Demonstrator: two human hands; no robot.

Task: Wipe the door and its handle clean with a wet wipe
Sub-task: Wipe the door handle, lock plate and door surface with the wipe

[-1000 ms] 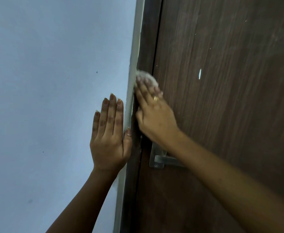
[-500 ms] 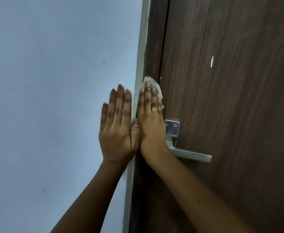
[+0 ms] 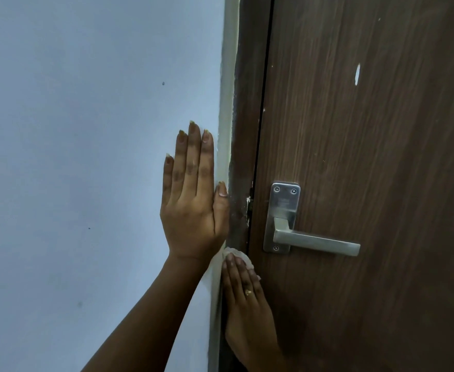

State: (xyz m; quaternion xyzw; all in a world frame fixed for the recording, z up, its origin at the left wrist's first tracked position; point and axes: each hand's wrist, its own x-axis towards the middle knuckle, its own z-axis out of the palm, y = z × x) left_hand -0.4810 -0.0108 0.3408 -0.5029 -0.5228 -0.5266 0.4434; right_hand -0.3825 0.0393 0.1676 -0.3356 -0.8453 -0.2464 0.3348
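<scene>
A dark brown wooden door [image 3: 368, 157] fills the right side, with a silver lever handle [image 3: 314, 241] on a metal plate [image 3: 283, 210]. My right hand [image 3: 247, 304] lies flat on the brown door frame [image 3: 243, 146] below the handle and presses a white wet wipe [image 3: 236, 253] under its fingertips. My left hand [image 3: 193, 200] rests flat on the wall beside the frame, fingers together, holding nothing.
A pale blue wall [image 3: 86, 157] covers the left half. A light strip of trim [image 3: 227, 103] runs between wall and frame. The door has a small white chip [image 3: 357, 73] high up.
My right hand has slid the wipe down the frame, from above the handle to below it, so the handle is now uncovered. My left hand has stayed flat on the wall.
</scene>
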